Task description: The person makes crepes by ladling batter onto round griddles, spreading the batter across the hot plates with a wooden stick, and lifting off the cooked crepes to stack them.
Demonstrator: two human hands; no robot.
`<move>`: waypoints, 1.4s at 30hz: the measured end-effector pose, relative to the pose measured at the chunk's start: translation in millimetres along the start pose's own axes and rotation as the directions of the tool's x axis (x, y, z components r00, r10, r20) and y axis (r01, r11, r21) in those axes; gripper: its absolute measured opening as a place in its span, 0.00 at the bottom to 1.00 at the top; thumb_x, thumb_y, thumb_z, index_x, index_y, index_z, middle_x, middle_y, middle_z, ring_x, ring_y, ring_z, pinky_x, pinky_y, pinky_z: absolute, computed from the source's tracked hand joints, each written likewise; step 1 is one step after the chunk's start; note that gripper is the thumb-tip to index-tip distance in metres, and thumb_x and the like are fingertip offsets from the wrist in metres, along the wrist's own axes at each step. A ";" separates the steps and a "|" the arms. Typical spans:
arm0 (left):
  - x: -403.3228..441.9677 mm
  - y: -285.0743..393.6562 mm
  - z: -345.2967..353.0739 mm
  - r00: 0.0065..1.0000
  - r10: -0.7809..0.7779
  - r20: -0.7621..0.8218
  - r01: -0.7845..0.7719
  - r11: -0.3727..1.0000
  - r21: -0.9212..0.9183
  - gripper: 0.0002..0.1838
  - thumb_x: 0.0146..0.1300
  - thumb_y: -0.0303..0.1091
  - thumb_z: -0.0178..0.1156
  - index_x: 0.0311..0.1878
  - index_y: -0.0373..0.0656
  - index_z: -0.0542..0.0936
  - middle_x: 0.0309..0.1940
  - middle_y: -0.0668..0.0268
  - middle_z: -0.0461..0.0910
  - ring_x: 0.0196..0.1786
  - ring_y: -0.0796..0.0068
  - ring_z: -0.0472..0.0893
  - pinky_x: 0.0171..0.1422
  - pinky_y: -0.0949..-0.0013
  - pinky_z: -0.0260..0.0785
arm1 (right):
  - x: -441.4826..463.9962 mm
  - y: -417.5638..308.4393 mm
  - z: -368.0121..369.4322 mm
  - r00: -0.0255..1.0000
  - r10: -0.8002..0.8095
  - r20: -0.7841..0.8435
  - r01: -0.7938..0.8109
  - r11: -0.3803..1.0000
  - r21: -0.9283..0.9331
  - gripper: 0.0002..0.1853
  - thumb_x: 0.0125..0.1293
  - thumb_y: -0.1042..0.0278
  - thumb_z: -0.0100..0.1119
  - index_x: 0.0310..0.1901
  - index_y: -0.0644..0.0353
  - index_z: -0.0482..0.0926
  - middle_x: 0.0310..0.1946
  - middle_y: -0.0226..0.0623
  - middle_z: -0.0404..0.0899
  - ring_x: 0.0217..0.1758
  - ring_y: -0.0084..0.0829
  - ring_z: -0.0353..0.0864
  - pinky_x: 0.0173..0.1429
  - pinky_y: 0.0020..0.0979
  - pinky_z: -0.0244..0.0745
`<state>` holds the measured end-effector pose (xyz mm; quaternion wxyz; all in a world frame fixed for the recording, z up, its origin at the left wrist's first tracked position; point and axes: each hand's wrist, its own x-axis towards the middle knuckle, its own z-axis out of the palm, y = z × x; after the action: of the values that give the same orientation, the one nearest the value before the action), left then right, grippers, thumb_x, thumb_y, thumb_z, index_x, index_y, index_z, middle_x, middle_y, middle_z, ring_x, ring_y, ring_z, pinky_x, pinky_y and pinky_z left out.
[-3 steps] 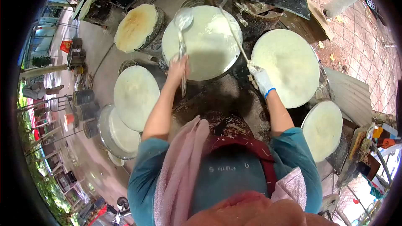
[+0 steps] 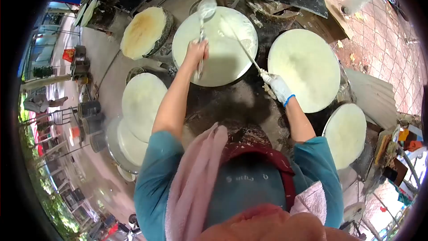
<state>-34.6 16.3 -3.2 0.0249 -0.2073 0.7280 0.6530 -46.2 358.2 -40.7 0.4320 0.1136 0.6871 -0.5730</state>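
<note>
ladle (image 2: 207,10) and stick (image 2: 241,43) in hand at pale round sheet (image 2: 223,49).
left grip (image 2: 197,54) clenched around ladle, which extends ahead; gloved right grip (image 2: 277,88) grasping stick, angled forward-left; pale round sheet lies ahead, between both.

Single head-worn view, wide and curved at the edges. Looks steeply down and forward from above and behind the left hand (image 2: 196,52) and right hand (image 2: 280,90), fairly near both; wearer's torso (image 2: 249,192) nearer.
</note>
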 end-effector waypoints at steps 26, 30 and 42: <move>-92.7 -7.6 -137.4 0.812 0.037 0.583 0.508 0.449 -0.735 0.13 0.76 0.41 0.43 0.43 0.41 0.70 0.18 0.75 0.65 0.10 0.87 0.54 0.14 0.78 0.49 | -73.3 57.4 173.8 0.952 -0.156 -0.264 0.212 0.957 0.198 0.19 0.66 0.50 0.59 0.50 0.54 0.80 0.31 0.33 0.77 0.29 0.29 0.72 0.34 0.29 0.65; -124.6 70.2 -98.7 0.929 -0.100 0.355 0.316 0.713 -0.626 0.16 0.76 0.39 0.42 0.49 0.33 0.69 0.19 0.73 0.65 0.09 0.89 0.56 0.10 0.78 0.42 | -70.1 146.1 144.3 0.734 -0.473 -0.487 0.368 0.880 -0.300 0.33 0.61 0.39 0.60 0.59 0.55 0.77 0.44 0.39 0.85 0.43 0.40 0.84 0.48 0.35 0.76; -205.8 78.1 119.5 0.295 0.200 0.934 0.945 0.084 -0.317 0.24 0.77 0.39 0.32 0.56 0.20 0.60 0.22 0.63 0.68 0.09 0.78 0.68 0.18 0.74 0.47 | -312.0 372.8 -185.5 -0.268 0.258 -0.928 0.422 0.898 0.128 0.42 0.50 0.54 0.73 0.63 0.70 0.68 0.50 0.51 0.80 0.50 0.42 0.80 0.54 0.32 0.74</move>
<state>99.1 191.3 116.0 0.4681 -0.0562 -0.0639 0.8796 298.0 746.7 -77.4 -0.3662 0.5615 0.6167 -0.4127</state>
